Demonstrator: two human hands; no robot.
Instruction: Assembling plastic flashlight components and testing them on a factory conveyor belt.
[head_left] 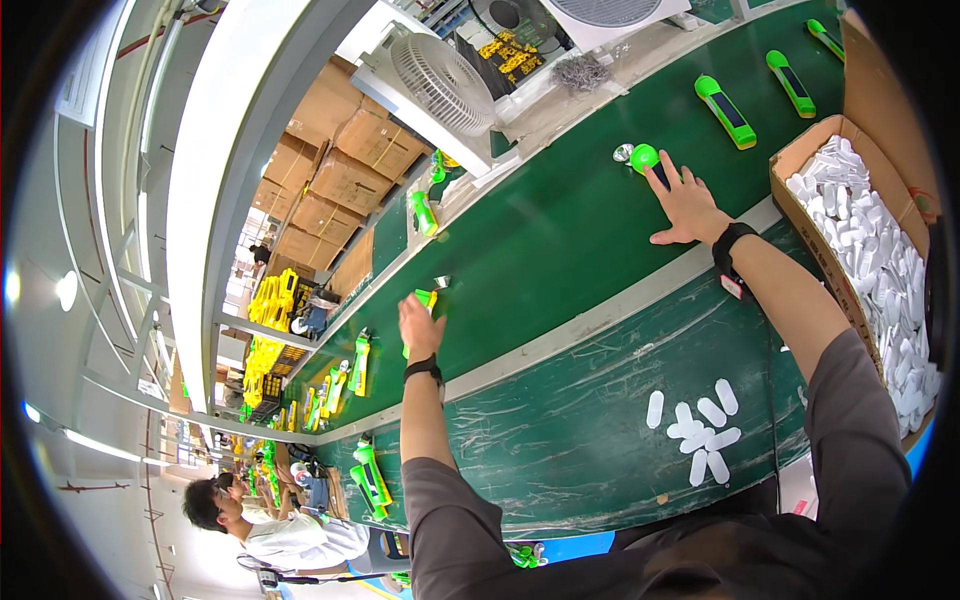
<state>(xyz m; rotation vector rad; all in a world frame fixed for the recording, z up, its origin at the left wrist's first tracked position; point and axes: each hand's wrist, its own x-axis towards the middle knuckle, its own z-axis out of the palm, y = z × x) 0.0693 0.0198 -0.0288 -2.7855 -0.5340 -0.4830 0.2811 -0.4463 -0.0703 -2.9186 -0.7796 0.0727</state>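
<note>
My right hand (688,205) spreads its fingers over a green flashlight (644,158) with a dark panel, lying on the green conveyor belt. The fingertips overlap that panel; whether they touch it cannot be made out. A silvery reflector cup (623,153) lies at the flashlight's head. Farther left, my left hand (420,326) is over another green flashlight (427,298), which shows above and below the hand. Its grip is hidden by the back of the hand. Beside it is a second reflector cup (443,282).
A cardboard box (815,235) of white oval pieces stands at right. Several loose white pieces (700,432) lie on the near green tabletop (570,450). More flashlights (725,112) lie along the belt. A fan (443,84) stands beyond it. A person (300,540) sits at lower left.
</note>
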